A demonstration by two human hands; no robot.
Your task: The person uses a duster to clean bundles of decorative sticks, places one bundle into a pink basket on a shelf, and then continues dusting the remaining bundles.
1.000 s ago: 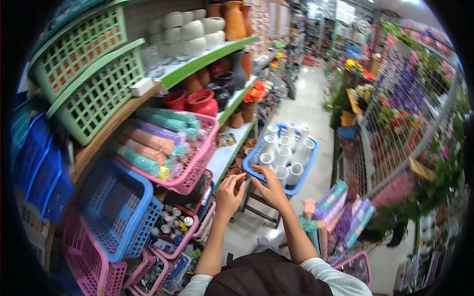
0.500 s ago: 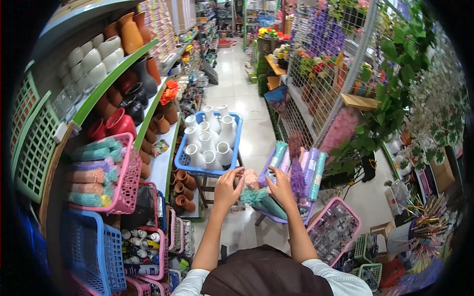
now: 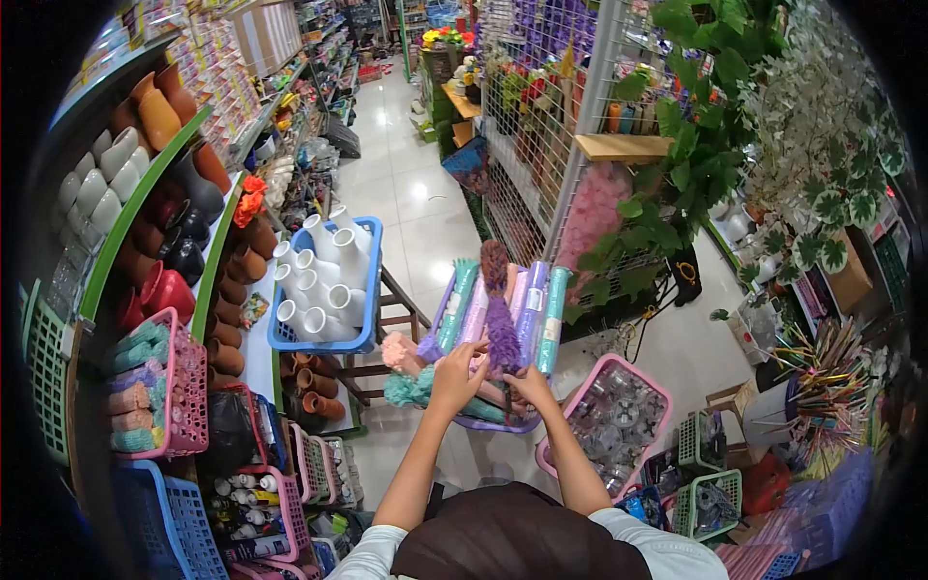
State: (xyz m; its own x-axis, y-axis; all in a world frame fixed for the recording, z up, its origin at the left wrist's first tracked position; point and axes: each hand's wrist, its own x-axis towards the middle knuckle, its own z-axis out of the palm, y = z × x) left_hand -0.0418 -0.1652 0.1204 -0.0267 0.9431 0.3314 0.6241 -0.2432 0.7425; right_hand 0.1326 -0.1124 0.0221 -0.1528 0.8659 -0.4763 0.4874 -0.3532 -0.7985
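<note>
My left hand (image 3: 457,375) is over the near left part of a purple basket (image 3: 525,421), beside a fluffy teal bundle (image 3: 410,389) and a peach one (image 3: 398,353). Its fingers are bent near the rolls; whether they hold anything is unclear. My right hand (image 3: 529,387) pinches the lower end of a fluffy purple bundle (image 3: 501,333), close to the basket's near edge. A brown fluffy piece (image 3: 494,266) rises above the purple bundle. Wrapped teal (image 3: 553,319) and purple (image 3: 529,314) rolls lie to the right.
A blue basket of white vases (image 3: 368,333) stands on a stool at the left. A pink basket (image 3: 664,387) with clear items sits at the right. Shelves with pots (image 3: 225,358) line the left, and a wire rack (image 3: 527,184) stands ahead.
The view has turned right. Both hands have moved down onto the bundles in the basket, and my right hand has closed on the purple one. The peach and teal bundles now point left.
</note>
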